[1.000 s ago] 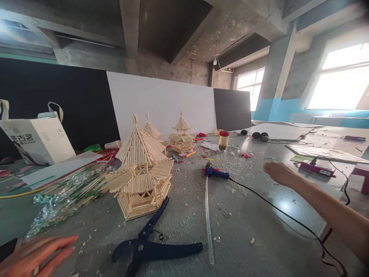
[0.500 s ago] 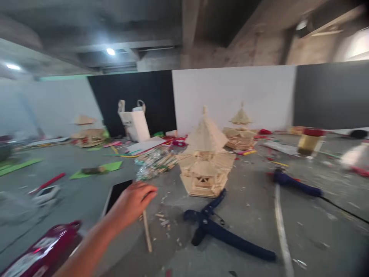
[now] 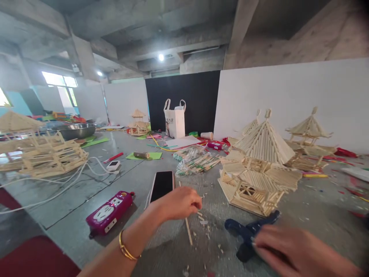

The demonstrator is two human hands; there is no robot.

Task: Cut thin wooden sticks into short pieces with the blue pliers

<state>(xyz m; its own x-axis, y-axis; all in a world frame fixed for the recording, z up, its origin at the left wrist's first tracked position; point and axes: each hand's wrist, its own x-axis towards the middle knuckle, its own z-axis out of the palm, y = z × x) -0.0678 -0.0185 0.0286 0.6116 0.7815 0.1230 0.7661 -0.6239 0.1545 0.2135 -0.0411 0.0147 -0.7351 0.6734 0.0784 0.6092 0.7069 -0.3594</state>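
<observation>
A grey table (image 3: 86, 200) fills the scene, strewn with wood chips and scraps. On its right side stands a pagoda model (image 3: 259, 169) built of thin sticks, two tiers under a pointed roof, with a second pagoda (image 3: 309, 138) behind it near the white wall board (image 3: 288, 96). At the far left lies a flat stick frame (image 3: 43, 156) with white cables trailing from it. A white tote bag (image 3: 174, 121) stands at the back against the black panel. Near the middle, a clear packet of sticks (image 3: 196, 161) lies just beside a dark phone (image 3: 162, 184), and a magenta power strip (image 3: 109, 211) sits to the left of that. The right hand (image 3: 291, 254) is low in the foreground, blurred, its fingers lying on the blue cutter (image 3: 248, 231) just in front of the pagoda; whether they are closed on the handles cannot be told. The left hand (image 3: 180, 202), a gold bangle (image 3: 127, 250) on its wrist, reaches in beside the phone with fingers curled narrow, pinching a single stick (image 3: 188, 231) that angles down to the table among the chips.
</observation>
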